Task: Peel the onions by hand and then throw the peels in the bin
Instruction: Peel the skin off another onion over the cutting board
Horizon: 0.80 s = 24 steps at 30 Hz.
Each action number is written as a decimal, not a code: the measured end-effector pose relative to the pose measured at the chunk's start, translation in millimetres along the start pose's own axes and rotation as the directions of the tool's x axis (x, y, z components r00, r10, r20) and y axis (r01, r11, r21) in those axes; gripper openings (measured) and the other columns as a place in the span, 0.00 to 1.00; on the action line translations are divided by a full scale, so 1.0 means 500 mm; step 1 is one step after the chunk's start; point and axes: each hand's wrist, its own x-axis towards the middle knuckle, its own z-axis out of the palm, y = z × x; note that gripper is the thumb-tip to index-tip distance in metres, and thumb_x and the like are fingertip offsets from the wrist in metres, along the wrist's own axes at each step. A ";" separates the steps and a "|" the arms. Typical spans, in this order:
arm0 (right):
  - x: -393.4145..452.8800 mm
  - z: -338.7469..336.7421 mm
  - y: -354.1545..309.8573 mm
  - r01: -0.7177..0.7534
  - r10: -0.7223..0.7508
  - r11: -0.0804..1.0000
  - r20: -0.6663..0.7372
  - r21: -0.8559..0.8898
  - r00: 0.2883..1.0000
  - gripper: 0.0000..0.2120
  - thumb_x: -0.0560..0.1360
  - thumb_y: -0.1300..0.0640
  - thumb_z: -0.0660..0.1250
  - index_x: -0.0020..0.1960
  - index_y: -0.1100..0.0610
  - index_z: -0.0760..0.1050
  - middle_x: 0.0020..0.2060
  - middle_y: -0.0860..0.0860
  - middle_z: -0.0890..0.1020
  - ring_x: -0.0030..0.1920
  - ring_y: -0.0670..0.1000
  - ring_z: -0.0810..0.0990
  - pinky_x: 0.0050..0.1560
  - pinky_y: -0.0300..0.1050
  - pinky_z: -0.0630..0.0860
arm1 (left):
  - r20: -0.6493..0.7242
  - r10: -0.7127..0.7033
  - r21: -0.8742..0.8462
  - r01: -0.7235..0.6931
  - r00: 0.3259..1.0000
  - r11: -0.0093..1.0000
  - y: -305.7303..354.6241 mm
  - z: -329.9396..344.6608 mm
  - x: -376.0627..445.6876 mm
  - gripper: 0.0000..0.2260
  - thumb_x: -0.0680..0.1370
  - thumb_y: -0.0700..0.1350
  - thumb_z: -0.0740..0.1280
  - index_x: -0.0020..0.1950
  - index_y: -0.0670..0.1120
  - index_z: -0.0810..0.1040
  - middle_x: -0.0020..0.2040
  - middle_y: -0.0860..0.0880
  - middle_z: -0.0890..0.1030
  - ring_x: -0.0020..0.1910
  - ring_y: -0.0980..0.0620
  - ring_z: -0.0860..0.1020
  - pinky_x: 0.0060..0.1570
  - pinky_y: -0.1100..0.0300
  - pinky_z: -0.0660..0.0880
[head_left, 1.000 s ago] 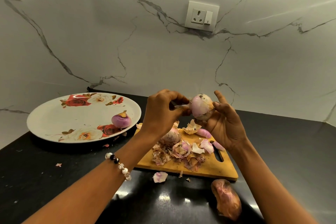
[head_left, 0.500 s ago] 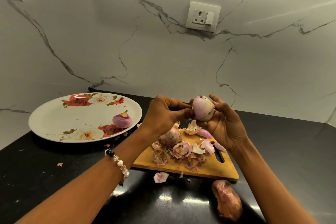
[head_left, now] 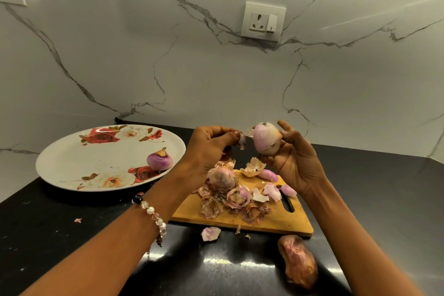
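My right hand (head_left: 294, 160) holds a pale pink onion (head_left: 265, 137) above the wooden cutting board (head_left: 274, 221). My left hand (head_left: 209, 149) pinches a strip of peel (head_left: 242, 140) coming off the onion's left side. A heap of dry peels (head_left: 230, 202) covers the board, with an unpeeled onion (head_left: 222, 178) lying among them. One peeled purple onion (head_left: 159, 160) sits on the floral plate (head_left: 79, 158) at the left. No bin is in view.
A brownish unpeeled onion (head_left: 299, 262) lies on the black counter (head_left: 384, 199) in front of the board. Loose peel scraps (head_left: 211, 233) are scattered near the board's front edge. A marble wall with a socket (head_left: 263, 21) stands behind.
My left hand has pulled leftward away from the onion, drawing a strip of peel off it. The right hand has turned the onion slightly.
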 end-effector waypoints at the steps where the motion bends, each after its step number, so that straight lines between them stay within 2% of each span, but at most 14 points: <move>1: 0.000 0.002 -0.001 0.008 -0.009 0.999 -0.021 -0.031 1.000 0.42 0.62 0.59 0.76 0.73 0.57 0.63 0.58 0.62 0.74 0.52 0.62 0.81 0.33 0.54 0.82 | -0.014 0.030 0.075 -0.029 0.999 0.997 0.001 -0.003 0.002 0.01 0.75 0.42 0.70 0.45 0.47 0.81 0.42 0.48 0.83 0.41 0.53 0.80 0.42 0.62 0.80; 4: 0.003 0.009 0.001 0.028 -0.032 0.994 -0.038 -0.101 0.999 0.58 0.48 0.56 0.86 0.72 0.57 0.62 0.44 0.58 0.80 0.46 0.60 0.85 0.35 0.58 0.82 | -0.070 0.064 0.231 -0.047 0.995 0.972 -0.001 -0.007 0.005 0.03 0.74 0.42 0.71 0.47 0.46 0.81 0.44 0.48 0.83 0.43 0.53 0.81 0.38 0.65 0.78; 5: 0.002 0.007 0.002 0.031 -0.036 0.992 -0.036 -0.122 0.999 0.55 0.51 0.58 0.84 0.72 0.57 0.62 0.43 0.57 0.80 0.46 0.60 0.84 0.34 0.59 0.82 | -0.117 0.061 0.245 -0.031 0.991 0.969 -0.003 -0.008 0.008 0.03 0.75 0.42 0.71 0.47 0.45 0.82 0.44 0.48 0.82 0.42 0.53 0.80 0.36 0.65 0.76; 6: 0.001 0.006 0.003 0.035 -0.039 0.990 -0.032 -0.134 0.999 0.50 0.58 0.61 0.79 0.74 0.56 0.60 0.44 0.58 0.80 0.46 0.59 0.84 0.34 0.59 0.82 | -0.173 0.077 0.281 -0.026 0.982 0.959 -0.005 -0.011 0.011 0.03 0.75 0.42 0.70 0.46 0.44 0.82 0.43 0.48 0.82 0.40 0.54 0.79 0.35 0.65 0.74; 9: 0.000 0.000 0.003 0.034 -0.038 0.981 -0.019 -0.191 0.999 0.39 0.72 0.69 0.68 0.78 0.55 0.55 0.51 0.61 0.78 0.48 0.60 0.83 0.36 0.59 0.82 | -0.295 0.151 0.437 -0.007 0.943 0.899 -0.014 -0.026 0.022 0.05 0.77 0.43 0.69 0.48 0.43 0.82 0.43 0.48 0.81 0.39 0.55 0.77 0.36 0.65 0.72; 10: 0.000 0.000 0.001 0.038 -0.041 0.979 -0.011 -0.200 0.999 0.40 0.72 0.69 0.66 0.79 0.54 0.54 0.52 0.61 0.77 0.50 0.61 0.82 0.36 0.58 0.82 | -0.320 0.172 0.475 0.001 0.932 0.880 -0.015 -0.030 0.022 0.05 0.77 0.43 0.68 0.49 0.42 0.81 0.44 0.48 0.81 0.40 0.54 0.78 0.38 0.64 0.73; 12: 0.001 0.001 -0.003 0.049 -0.054 0.979 -0.022 -0.197 0.998 0.44 0.67 0.68 0.72 0.78 0.54 0.55 0.53 0.60 0.77 0.50 0.61 0.82 0.35 0.58 0.82 | -0.326 0.226 0.536 -0.017 0.918 0.844 -0.015 -0.034 0.023 0.06 0.77 0.43 0.68 0.50 0.42 0.81 0.46 0.46 0.81 0.42 0.53 0.78 0.40 0.63 0.73; 15: 0.004 0.001 -0.009 0.057 -0.067 0.985 -0.061 -0.160 0.996 0.57 0.51 0.60 0.83 0.76 0.57 0.60 0.43 0.57 0.81 0.48 0.59 0.84 0.37 0.60 0.82 | -0.194 0.257 0.563 -0.107 0.947 0.820 -0.005 -0.034 0.020 0.10 0.76 0.43 0.70 0.57 0.44 0.80 0.50 0.48 0.82 0.45 0.55 0.77 0.41 0.69 0.73; 16: 0.006 0.000 -0.010 0.058 -0.069 0.988 -0.077 -0.145 0.995 0.62 0.48 0.57 0.84 0.76 0.58 0.59 0.42 0.57 0.81 0.49 0.60 0.84 0.37 0.60 0.82 | -0.123 0.245 0.557 -0.138 0.962 0.819 -0.003 -0.032 0.019 0.13 0.75 0.42 0.71 0.60 0.46 0.79 0.51 0.49 0.82 0.45 0.56 0.77 0.40 0.72 0.73; 17: 0.006 0.000 -0.010 0.055 -0.067 0.990 -0.084 -0.132 0.994 0.63 0.48 0.56 0.85 0.77 0.58 0.58 0.41 0.57 0.80 0.50 0.61 0.83 0.37 0.60 0.82 | -0.056 0.233 0.544 -0.165 0.971 0.822 -0.001 -0.030 0.017 0.14 0.75 0.41 0.70 0.61 0.47 0.79 0.52 0.50 0.82 0.46 0.57 0.77 0.39 0.72 0.74; 18: 0.006 -0.001 -0.010 0.053 -0.063 0.991 -0.077 -0.124 0.995 0.59 0.53 0.56 0.83 0.77 0.59 0.57 0.42 0.57 0.79 0.51 0.61 0.82 0.37 0.60 0.81 | -0.001 0.223 0.521 -0.190 0.975 0.832 0.000 -0.026 0.014 0.14 0.76 0.40 0.69 0.61 0.47 0.79 0.53 0.50 0.82 0.46 0.57 0.78 0.41 0.71 0.75; 20: 0.003 -0.003 -0.008 0.059 -0.066 0.989 -0.050 -0.135 0.997 0.46 0.63 0.58 0.73 0.78 0.56 0.57 0.44 0.57 0.77 0.51 0.61 0.81 0.35 0.59 0.82 | 0.065 0.211 0.440 -0.218 0.975 0.871 0.004 -0.019 0.009 0.13 0.76 0.40 0.68 0.61 0.46 0.80 0.56 0.49 0.82 0.49 0.56 0.80 0.49 0.65 0.78; 22: 0.002 -0.003 -0.006 0.057 -0.060 0.985 -0.014 -0.161 0.998 0.43 0.64 0.60 0.67 0.77 0.55 0.58 0.46 0.57 0.76 0.51 0.61 0.81 0.35 0.58 0.82 | 0.102 0.213 0.389 -0.236 0.972 0.890 0.010 -0.015 0.006 0.14 0.75 0.43 0.69 0.60 0.45 0.80 0.56 0.49 0.82 0.52 0.54 0.80 0.52 0.60 0.79; 24: 0.001 -0.002 -0.004 0.055 -0.054 0.985 0.014 -0.164 0.998 0.43 0.64 0.61 0.66 0.78 0.54 0.57 0.45 0.57 0.78 0.50 0.60 0.81 0.36 0.59 0.82 | 0.129 0.240 0.408 -0.272 0.962 0.872 0.010 -0.012 0.005 0.14 0.72 0.46 0.71 0.57 0.46 0.82 0.52 0.50 0.83 0.49 0.55 0.80 0.49 0.65 0.78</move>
